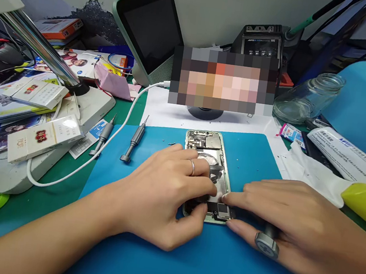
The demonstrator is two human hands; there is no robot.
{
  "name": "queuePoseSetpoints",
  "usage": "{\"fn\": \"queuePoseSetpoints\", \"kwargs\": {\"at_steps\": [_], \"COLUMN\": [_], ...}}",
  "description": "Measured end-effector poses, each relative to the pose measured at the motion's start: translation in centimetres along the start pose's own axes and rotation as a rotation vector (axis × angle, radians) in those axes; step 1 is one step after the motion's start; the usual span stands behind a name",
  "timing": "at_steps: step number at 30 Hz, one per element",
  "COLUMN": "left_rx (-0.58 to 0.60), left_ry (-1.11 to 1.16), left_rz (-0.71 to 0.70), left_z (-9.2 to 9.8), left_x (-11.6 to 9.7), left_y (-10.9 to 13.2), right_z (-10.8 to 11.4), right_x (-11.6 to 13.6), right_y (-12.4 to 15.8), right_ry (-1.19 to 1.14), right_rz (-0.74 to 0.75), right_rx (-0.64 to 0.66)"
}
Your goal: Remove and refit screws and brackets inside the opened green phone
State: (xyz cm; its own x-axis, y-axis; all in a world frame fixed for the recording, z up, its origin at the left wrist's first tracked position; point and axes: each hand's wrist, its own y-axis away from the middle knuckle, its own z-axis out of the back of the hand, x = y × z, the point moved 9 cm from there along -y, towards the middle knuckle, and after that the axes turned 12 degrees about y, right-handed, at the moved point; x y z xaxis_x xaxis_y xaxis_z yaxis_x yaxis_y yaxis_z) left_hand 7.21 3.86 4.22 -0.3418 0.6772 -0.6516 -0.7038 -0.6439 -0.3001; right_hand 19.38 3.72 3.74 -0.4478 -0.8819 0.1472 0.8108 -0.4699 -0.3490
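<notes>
An opened smartphone (210,141) lies on a blue mat (166,265), its circuit board and metal inner parts exposed. My left hand (172,194) reaches across its left and lower part with bent fingers. Thumb and index finger come close together over the lower inside; what is between them is hidden. My right hand (280,217) has its index fingertip and thumb at the phone's lower right edge, beside a small speaker-like module (222,211). Tucked under that hand's fingers is a grey screwdriver (267,245), its round cross-marked cap facing me.
Two screwdrivers, one near (134,141) and one farther left (104,134), lie left of the phone beside a white cable (122,126). Tiny screws dot the mat. Behind stand a tablet-like screen (153,25) and a pixelated patch. At right are a glass jar (304,101) and a white packet (349,154).
</notes>
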Motion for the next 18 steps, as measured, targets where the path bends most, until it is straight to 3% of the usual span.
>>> {"fn": "queuePoseSetpoints", "kwargs": {"at_steps": [7, 18], "left_rx": [0.081, 0.105], "left_ry": [0.018, -0.019], "left_rz": [-0.008, -0.005], "left_z": [-0.38, -0.65], "left_x": [-0.18, -0.07], "left_y": [-0.12, 0.08], "right_z": [-0.22, -0.39], "right_x": [0.05, 0.25], "right_y": [0.24, 0.05], "right_ry": [-0.021, 0.014], "right_rz": [-0.007, -0.006], "right_rx": [0.022, 0.033]}}
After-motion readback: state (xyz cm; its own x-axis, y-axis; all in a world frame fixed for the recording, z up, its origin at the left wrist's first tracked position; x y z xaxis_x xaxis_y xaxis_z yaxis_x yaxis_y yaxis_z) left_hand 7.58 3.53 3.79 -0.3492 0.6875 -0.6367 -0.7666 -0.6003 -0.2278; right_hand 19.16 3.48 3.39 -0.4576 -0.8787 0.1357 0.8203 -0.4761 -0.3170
